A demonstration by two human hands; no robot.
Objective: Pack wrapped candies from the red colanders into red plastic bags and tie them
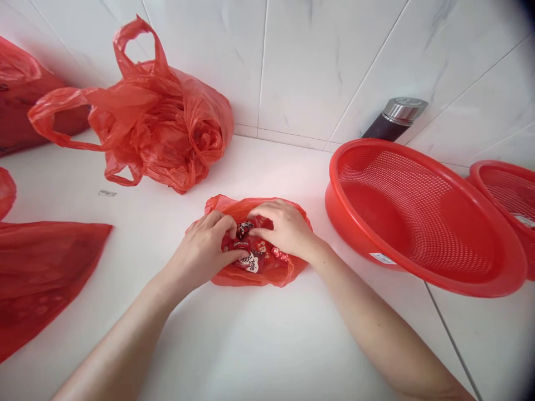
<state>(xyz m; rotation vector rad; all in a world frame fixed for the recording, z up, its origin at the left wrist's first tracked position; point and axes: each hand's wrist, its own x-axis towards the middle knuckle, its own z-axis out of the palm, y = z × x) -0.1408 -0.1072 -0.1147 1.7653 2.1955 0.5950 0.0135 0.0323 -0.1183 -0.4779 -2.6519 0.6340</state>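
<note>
A red plastic bag (251, 278) lies on the white table with its mouth spread open. Inside it are several small wrapped packets, among them a dark red packet (252, 260) with white print, a dark one (244, 229) and a shiny red one (279, 254); they look like sweets. My left hand (209, 242) reaches in from the left, its fingers curled and its thumb on the dark red packet. From the right comes my right hand (284, 225), thumb and forefinger apart by the dark packet. Its other fingertips are hidden in the bag.
A full red carrier bag (159, 122) with upright handles stands at the back left. More red bags (42, 273) lie along the left edge. On the right, a large red colander (371, 217) leans tilted before a dark flask (395, 118). Another red colander (507, 189) is behind it.
</note>
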